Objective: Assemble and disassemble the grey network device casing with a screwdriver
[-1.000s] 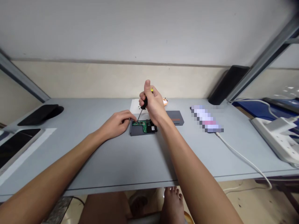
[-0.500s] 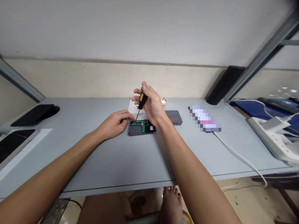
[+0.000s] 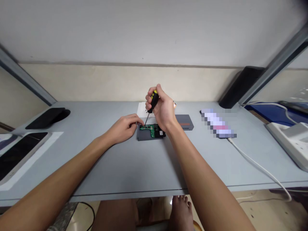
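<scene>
A green circuit board (image 3: pixel 152 131) sits in a shallow grey casing (image 3: pixel 144 135). The right hand (image 3: pixel 164 110) grips a black-and-yellow screwdriver (image 3: pixel 153 102), whose tilt could make it slip and scratch the board; whether the left hand (image 3: pixel 126 128) pinches anything is unclear.

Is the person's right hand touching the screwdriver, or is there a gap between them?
Touching. The head view shows the right hand with fingers curled around the screwdriver at its black and yellow handle.

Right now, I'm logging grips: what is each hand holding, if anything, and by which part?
The right hand holds a screwdriver by its handle. The left hand is at the green board; any grip there is unclear.
</scene>
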